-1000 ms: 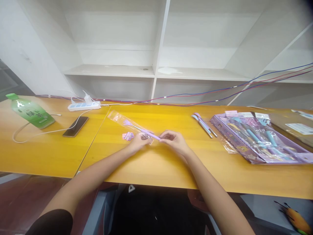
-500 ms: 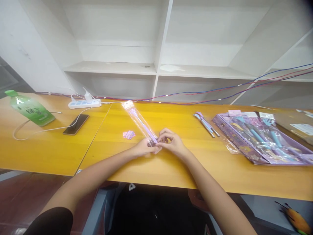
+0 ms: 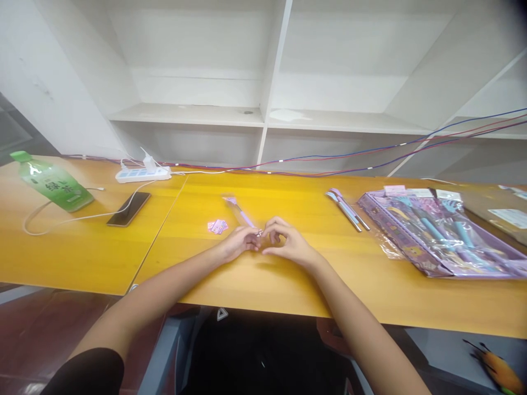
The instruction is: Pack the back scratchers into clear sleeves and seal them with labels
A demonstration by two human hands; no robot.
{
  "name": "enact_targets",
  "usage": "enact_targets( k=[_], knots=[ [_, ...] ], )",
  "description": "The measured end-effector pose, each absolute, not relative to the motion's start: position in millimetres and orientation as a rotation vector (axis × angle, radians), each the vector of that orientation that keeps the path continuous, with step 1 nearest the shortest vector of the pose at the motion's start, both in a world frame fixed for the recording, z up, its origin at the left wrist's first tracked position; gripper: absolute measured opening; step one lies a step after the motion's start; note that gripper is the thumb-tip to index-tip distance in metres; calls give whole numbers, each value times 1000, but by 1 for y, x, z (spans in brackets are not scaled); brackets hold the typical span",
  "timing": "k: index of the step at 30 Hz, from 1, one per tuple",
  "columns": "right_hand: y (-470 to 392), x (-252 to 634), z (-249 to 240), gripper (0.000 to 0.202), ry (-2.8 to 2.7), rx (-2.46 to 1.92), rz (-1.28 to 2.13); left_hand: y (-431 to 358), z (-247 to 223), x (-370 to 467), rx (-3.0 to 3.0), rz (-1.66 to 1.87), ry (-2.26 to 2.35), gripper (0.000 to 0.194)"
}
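A slim purple back scratcher (image 3: 244, 215) with a claw-shaped head slants up and left over the table, its head blurred. My left hand (image 3: 239, 243) is closed around its near end. Something shiny, like clear plastic, shows between my hands. My right hand (image 3: 290, 244) meets that end from the right with curled fingers; what its fingertips grip is too small to make out. Small pink cards (image 3: 218, 226) lie left of the scratcher. Two more back scratchers (image 3: 348, 209), one blue and one purple, lie together to the right.
A purple display box (image 3: 411, 257) with several wrapped back scratchers is at the right, a clear plastic bag (image 3: 389, 247) beside it. At the left are a green bottle (image 3: 55, 184), a phone (image 3: 128, 209) and a white power strip (image 3: 142, 174). Cables run along the back.
The back scratcher's head has come nearer my hands. The long clear sleeve that reached beyond it no longer shows there. My right thumb and forefinger have moved slightly apart.
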State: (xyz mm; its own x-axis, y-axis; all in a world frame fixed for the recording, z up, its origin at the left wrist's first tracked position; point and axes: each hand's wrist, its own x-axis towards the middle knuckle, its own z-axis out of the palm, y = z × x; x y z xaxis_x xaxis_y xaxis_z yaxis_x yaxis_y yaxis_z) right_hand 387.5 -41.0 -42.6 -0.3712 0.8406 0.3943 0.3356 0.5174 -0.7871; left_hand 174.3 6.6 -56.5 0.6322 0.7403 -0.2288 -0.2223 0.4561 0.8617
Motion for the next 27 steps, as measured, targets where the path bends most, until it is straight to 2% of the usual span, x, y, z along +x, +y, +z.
enact_targets(
  k=[4, 9, 14, 16, 21, 27],
  knots=[
    [-41, 386, -42, 20, -1913, -958, 689, 6, -57, 174, 935, 638, 658, 31],
    [-42, 384, -43, 18, -1924, -944, 702, 1, -53, 176, 901, 718, 659, 72],
    [-45, 380, -38, 14, -1957, -905, 744, 0, -46, 174, 844, 825, 584, 85],
    [-47, 379, -36, 14, -1971, -899, 753, 2, -44, 173, 820, 815, 558, 82],
    [-47, 379, -37, 12, -1973, -889, 802, 7, -49, 173, 796, 774, 588, 52],
    [-44, 380, -43, 21, -1940, -965, 784, 6, -53, 172, 874, 763, 601, 57]
  ],
)
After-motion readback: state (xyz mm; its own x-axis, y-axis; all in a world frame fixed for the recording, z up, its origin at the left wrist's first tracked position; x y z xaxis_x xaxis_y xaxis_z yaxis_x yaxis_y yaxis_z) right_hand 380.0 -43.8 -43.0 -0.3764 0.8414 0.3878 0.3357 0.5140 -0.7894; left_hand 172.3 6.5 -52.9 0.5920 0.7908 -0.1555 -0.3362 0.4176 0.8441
